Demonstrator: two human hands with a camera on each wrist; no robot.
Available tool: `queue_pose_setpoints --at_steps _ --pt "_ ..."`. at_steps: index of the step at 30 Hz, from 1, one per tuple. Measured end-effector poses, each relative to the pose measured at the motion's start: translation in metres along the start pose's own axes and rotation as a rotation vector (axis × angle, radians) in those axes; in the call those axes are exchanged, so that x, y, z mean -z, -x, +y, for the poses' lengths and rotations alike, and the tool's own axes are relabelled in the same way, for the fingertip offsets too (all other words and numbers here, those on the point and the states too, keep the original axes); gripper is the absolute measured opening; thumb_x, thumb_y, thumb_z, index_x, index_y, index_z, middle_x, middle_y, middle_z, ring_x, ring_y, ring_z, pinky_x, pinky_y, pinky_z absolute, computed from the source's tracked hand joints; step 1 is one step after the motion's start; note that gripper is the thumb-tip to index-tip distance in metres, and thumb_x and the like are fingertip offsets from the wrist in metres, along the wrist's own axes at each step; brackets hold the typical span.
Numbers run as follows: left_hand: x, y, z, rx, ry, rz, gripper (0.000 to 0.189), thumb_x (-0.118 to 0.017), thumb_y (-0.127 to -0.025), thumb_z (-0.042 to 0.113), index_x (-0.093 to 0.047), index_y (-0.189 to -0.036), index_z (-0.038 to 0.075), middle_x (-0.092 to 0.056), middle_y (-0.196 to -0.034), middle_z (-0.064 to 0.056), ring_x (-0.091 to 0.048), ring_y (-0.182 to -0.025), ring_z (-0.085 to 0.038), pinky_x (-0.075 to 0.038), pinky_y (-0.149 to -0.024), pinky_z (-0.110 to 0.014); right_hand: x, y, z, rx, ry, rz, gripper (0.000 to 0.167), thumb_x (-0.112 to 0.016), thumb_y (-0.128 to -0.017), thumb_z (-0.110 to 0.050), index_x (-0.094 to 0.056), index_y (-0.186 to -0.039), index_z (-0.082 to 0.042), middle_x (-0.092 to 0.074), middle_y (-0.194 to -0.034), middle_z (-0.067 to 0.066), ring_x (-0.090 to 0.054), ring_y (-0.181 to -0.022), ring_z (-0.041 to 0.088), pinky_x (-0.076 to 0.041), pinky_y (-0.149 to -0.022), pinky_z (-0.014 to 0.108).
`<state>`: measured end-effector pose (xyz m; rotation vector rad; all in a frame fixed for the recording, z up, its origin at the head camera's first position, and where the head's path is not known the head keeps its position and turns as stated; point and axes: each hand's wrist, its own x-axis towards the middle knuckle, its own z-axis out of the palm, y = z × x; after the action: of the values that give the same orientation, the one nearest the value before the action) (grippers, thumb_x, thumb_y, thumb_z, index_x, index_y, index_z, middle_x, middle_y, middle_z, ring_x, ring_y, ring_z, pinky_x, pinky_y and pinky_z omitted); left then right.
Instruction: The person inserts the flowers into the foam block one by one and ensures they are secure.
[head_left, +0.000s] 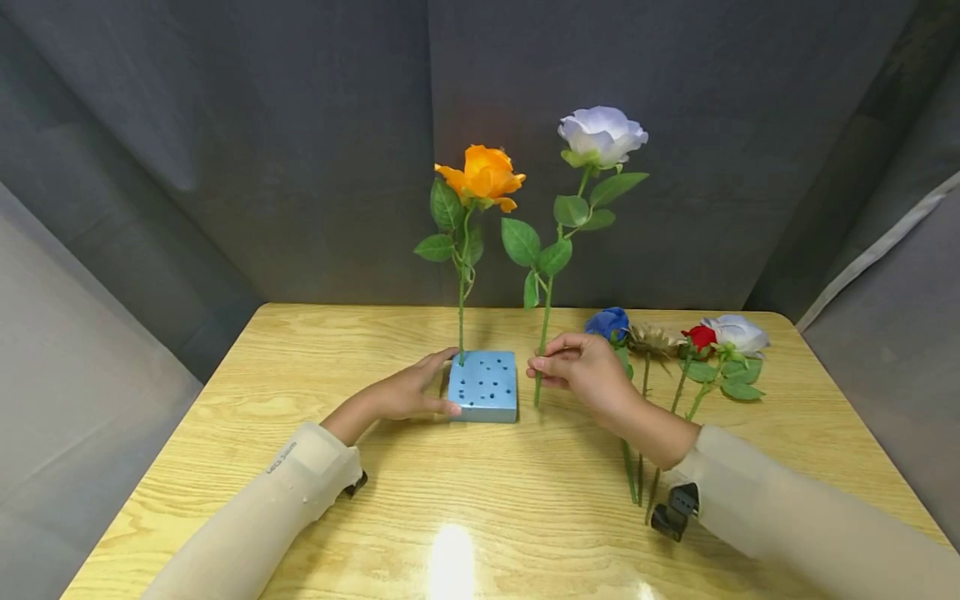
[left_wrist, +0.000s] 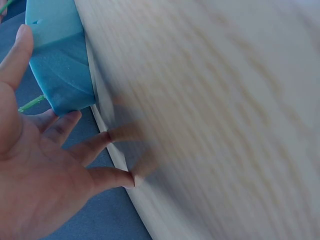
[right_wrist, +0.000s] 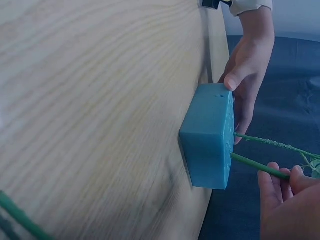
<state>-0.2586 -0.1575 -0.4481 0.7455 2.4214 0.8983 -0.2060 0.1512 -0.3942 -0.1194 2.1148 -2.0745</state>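
A pale blue foam block (head_left: 486, 413), its top dotted with small holes, sits on the table. An orange rose (head_left: 480, 177) stands upright in its back left part. My left hand (head_left: 408, 392) holds the block from the left, thumb at the front corner and fingertips behind. Between thumb and fingers, my right hand (head_left: 592, 375) pinches the green stem (head_left: 546, 317) of a white rose (head_left: 603, 133), low down. The rose is nearly upright, bloom leaning right. Its stem's lower end hangs just right of the block in the head view; in the right wrist view it overlaps the block's top edge.
Right of the block lie a blue rose (head_left: 607, 323), a tan flower (head_left: 651, 340), a red rose (head_left: 700, 337) and another white rose (head_left: 737, 335), their stems passing under my right forearm. A dark grey curtain (head_left: 337, 150) hangs behind the wooden table (head_left: 360, 517).
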Motion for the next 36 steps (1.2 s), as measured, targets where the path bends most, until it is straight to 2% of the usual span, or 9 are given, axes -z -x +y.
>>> queue_pose_setpoints --at_steps 7,12,19,27,32,36 --pt "0.000 0.002 0.003 0.005 -0.005 0.002 0.107 -0.077 -0.091 0.048 -0.007 -0.168 0.021 -0.013 -0.172 -0.016 -0.016 -0.156 -0.040 -0.021 -0.123 -0.060 -0.008 -0.016 -0.001 0.010 -0.004 0.025 0.004 -0.067 -0.096 0.007 -0.063 -0.095 0.005 -0.074 -0.105 0.027 -0.077 -0.090 0.023 -0.062 -0.084 0.036" --pt "0.000 0.002 0.004 0.008 -0.014 0.006 0.107 -0.077 -0.091 0.048 -0.008 -0.168 0.021 -0.013 -0.172 -0.016 -0.016 -0.156 -0.039 -0.021 -0.123 -0.060 -0.014 -0.025 -0.004 0.034 -0.001 0.049 0.004 -0.068 -0.096 0.006 -0.064 -0.095 0.004 -0.074 -0.102 0.024 -0.077 -0.094 0.029 -0.061 -0.087 0.041" --pt "0.000 0.000 0.002 -0.001 -0.009 0.018 0.108 -0.079 -0.090 0.046 -0.009 -0.168 0.017 -0.016 -0.171 -0.018 -0.017 -0.156 -0.040 -0.020 -0.123 -0.059 -0.023 -0.036 -0.007 0.066 0.000 0.060 0.005 -0.069 -0.095 0.007 -0.066 -0.095 0.004 -0.074 -0.101 0.024 -0.077 -0.088 0.021 -0.060 -0.089 0.044" --pt "0.001 0.001 0.003 0.001 0.011 0.009 0.109 -0.078 -0.091 0.046 -0.007 -0.168 0.015 -0.018 -0.170 -0.019 -0.018 -0.156 -0.040 -0.020 -0.123 -0.060 -0.036 -0.049 -0.007 0.086 0.027 0.075 0.005 -0.070 -0.094 0.007 -0.065 -0.096 0.008 -0.073 -0.105 0.029 -0.075 -0.097 0.035 -0.059 -0.090 0.048" --pt "0.001 0.001 0.003 0.005 0.011 0.006 0.109 -0.078 -0.091 0.048 -0.007 -0.168 0.017 -0.017 -0.170 -0.019 -0.018 -0.156 -0.040 -0.020 -0.123 -0.061 -0.043 -0.055 -0.005 0.106 0.055 0.087 0.007 -0.071 -0.094 0.005 -0.066 -0.096 0.009 -0.074 -0.102 0.027 -0.077 -0.089 0.027 -0.059 -0.089 0.052" --pt "0.001 0.001 0.002 0.008 0.004 0.011 0.108 -0.078 -0.091 0.047 -0.008 -0.168 0.016 -0.017 -0.170 -0.019 -0.017 -0.156 -0.041 -0.020 -0.123 -0.061 -0.050 -0.060 -0.002 0.117 0.067 0.101 0.008 -0.072 -0.094 0.004 -0.066 -0.096 0.009 -0.075 -0.102 0.026 -0.077 -0.088 0.025 -0.060 -0.088 0.050"
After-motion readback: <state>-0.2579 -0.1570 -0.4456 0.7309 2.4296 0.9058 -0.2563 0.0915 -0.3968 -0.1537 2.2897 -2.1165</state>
